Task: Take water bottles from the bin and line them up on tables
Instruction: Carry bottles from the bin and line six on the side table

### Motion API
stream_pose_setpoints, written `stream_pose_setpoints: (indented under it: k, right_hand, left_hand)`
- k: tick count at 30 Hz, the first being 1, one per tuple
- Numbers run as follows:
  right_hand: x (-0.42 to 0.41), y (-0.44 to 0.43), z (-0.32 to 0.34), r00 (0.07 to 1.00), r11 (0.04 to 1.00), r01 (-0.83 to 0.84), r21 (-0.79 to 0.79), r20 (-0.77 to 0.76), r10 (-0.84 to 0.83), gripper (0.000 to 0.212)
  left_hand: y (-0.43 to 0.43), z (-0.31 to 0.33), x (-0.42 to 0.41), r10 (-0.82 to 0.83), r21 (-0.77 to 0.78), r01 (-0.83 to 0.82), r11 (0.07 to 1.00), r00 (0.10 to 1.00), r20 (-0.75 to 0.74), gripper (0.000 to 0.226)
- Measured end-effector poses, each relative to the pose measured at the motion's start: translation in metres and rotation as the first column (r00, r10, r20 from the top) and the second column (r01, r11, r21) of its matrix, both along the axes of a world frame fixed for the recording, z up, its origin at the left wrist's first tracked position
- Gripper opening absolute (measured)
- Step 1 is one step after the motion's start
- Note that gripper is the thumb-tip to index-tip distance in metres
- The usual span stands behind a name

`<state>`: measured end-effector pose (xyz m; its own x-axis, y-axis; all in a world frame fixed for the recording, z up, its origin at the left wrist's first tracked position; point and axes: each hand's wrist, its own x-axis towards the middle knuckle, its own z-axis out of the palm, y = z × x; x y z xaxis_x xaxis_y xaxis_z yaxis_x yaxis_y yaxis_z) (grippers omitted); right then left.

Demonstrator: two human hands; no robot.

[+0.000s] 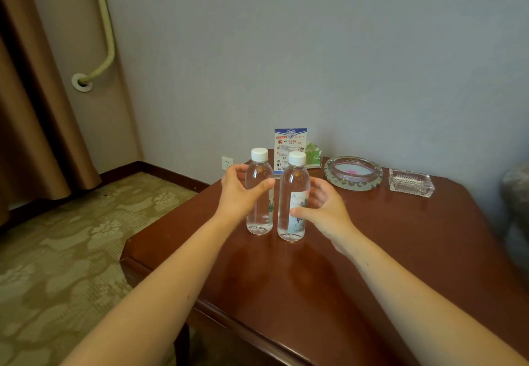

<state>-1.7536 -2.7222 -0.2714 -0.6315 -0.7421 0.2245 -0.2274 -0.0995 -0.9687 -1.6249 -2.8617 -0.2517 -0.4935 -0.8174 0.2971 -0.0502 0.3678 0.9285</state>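
Two clear water bottles with white caps stand upright side by side on the dark red-brown table point(372, 251). My left hand point(237, 194) curls round the left bottle point(260, 211), thumb across its front and fingers behind it. My right hand point(320, 208) curls round the right bottle point(293, 182), thumb on its label and fingers at its far side. Both bottle bases rest on the tabletop. No bin is in view.
Behind the bottles stands a printed card point(289, 148) in a holder, with a green tissue pack point(313, 155) beside it. A round glass ashtray point(353, 172) and a square glass dish point(410, 183) sit at the back right. Carpet and a brown curtain point(34, 108) lie left.
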Motion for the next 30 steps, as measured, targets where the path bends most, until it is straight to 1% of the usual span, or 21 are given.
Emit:
stream_pose_setpoints:
  k: [2,5,8,10,12,15,18,25,30]
  right_hand:
    - [0.000,0.001,0.001,1.000,1.000,-0.015,0.022,-0.003,0.015,0.073]
    - [0.000,0.002,0.000,0.999,0.998,-0.027,0.054,-0.018,0.028,0.075]
    - [0.000,0.003,-0.004,0.999,0.997,-0.025,0.075,-0.022,0.026,0.077]
    - [-0.001,0.003,-0.006,0.999,0.997,-0.019,0.080,-0.025,0.021,0.077]
    - [0.000,0.002,-0.006,0.999,0.997,-0.015,0.079,-0.028,0.017,0.076]
    - [0.000,0.002,-0.006,0.999,0.997,-0.007,0.073,-0.033,0.009,0.073]
    - [0.000,0.000,-0.008,0.999,0.997,0.013,0.070,-0.050,-0.009,0.073]
    - [0.004,-0.013,-0.009,0.997,0.997,0.051,0.049,-0.063,-0.048,0.071]
    - [0.002,-0.021,-0.012,0.991,0.994,0.092,0.052,-0.102,-0.086,0.069]
  left_hand:
    - [-0.001,0.000,0.003,-0.007,-0.017,0.006,1.000,1.000,-0.007,0.064]
    - [-0.006,-0.004,0.010,-0.079,-0.018,0.079,0.997,0.997,-0.013,0.059]
    - [-0.012,-0.007,0.017,-0.152,-0.007,0.152,0.988,0.988,-0.005,0.050]
    - [-0.012,-0.007,0.019,-0.160,-0.010,0.160,0.987,0.987,-0.004,0.044]
    - [-0.009,-0.007,0.019,-0.159,-0.005,0.159,0.987,0.987,0.007,0.047]
    - [-0.006,-0.010,0.014,-0.109,-0.030,0.110,0.993,0.993,0.036,0.062]
    - [-0.003,-0.011,0.009,-0.082,-0.043,0.082,0.996,0.997,0.011,0.062]
    - [-0.014,-0.014,0.013,-0.175,-0.078,0.177,0.981,0.984,0.030,0.065]
    - [-0.012,-0.017,0.013,-0.203,-0.069,0.202,0.977,0.979,-0.010,0.062]
